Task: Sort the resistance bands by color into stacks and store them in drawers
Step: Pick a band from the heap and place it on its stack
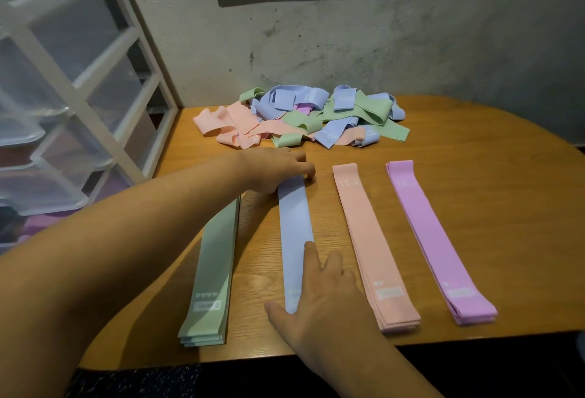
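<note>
**Four colour rows on a wooden table, both hands on the blue band**

Head view. A wooden table (490, 176) with a rounded right edge stands against a rough pale wall (380, 49). Four flattened rows of resistance bands run from the near edge towards the far edge, side by side and apart from one another.

From left to right they are the green stack (215, 264), the blue band (296, 223), the peach stack (370, 239) and the purple stack (433, 233). The green, peach and purple rows show several layers at their near ends. How many layers the blue row has cannot be told.

The left hand (272, 169) reaches across the far end of the green stack and lies on the far end of the blue band. Its fingers bend down over that end, and whether they pinch the band or only press it cannot be told.

The right hand (326, 299) lies flat over the near end of the blue band, close to the near edge. Its fingers are spread and straight, with the forefinger along the band and the thumb out to the left.

A loose pile of unsorted bands (304, 116) in green, blue, peach and purple lies at the far edge, against the wall. A white-framed drawer unit (79, 81) with translucent drawers stands just off the left edge. Some of its lower drawers are pulled partly out.
</note>
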